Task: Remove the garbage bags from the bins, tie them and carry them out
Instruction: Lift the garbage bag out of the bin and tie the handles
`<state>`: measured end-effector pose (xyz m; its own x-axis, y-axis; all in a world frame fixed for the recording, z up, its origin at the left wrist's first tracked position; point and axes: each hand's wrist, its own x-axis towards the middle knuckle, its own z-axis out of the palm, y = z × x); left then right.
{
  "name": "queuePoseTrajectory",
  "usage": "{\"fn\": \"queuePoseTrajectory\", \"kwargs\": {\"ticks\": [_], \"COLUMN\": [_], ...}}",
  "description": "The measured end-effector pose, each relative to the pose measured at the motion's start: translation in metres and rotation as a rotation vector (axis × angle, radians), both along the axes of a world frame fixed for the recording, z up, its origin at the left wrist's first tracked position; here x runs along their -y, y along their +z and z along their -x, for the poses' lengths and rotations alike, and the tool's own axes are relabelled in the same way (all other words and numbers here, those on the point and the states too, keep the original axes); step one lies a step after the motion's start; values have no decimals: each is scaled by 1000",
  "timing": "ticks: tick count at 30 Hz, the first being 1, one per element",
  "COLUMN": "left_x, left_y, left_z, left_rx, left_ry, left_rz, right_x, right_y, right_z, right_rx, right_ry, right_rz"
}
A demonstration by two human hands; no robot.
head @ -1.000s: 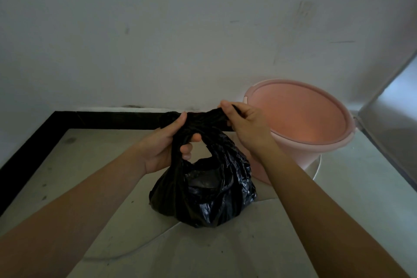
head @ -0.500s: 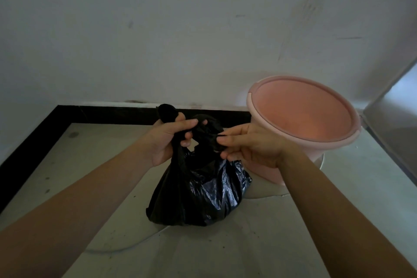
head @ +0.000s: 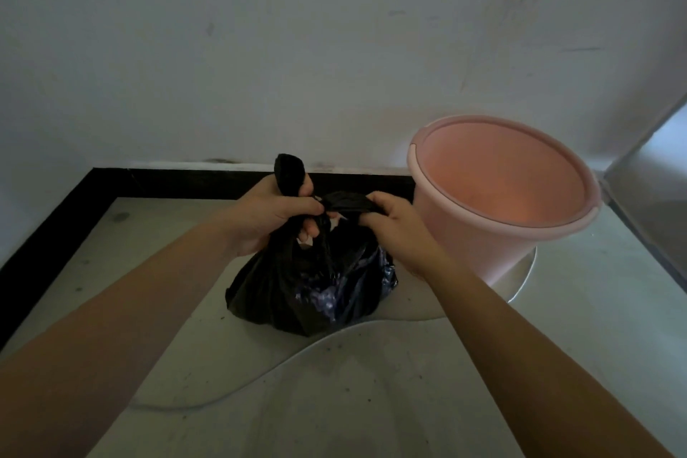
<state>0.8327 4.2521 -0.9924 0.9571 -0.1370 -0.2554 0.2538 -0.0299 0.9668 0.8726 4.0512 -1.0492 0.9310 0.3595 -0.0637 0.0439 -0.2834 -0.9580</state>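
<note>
As left hand [head: 267, 221] grips bag [head: 297, 294] neck, right hand [head: 396, 232] pinches loop [head: 347, 201].

pale floor [head: 594, 327], black garbage bag [head: 308, 294], pink bin [head: 479, 245]

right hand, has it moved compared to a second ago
Yes. The right hand has dropped: it was level with the rim of the pink bin, now it is lower, beside its wall and closer to the left hand, gripping the black bag.
</note>
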Motion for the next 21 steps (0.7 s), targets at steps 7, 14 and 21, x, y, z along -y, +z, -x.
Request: {"fn": "queuePoseTrajectory", "kwargs": {"ticks": [7,14,21], "left_x": [-2,2,0], "left_y": [-17,-18,-18], "left_z": [-12,-15,-9], "left_rx": [-15,-22,-37], "left_ry": [304,430,386], "left_rz": [110,572,606], "right_x": [12,8,11], "right_y": [16,0,-6], "right_z": [1,3,5], "right_rx": [-144,-264,-382], "right_ry": [130,146,250], "right_rz": [29,17,-76]}}
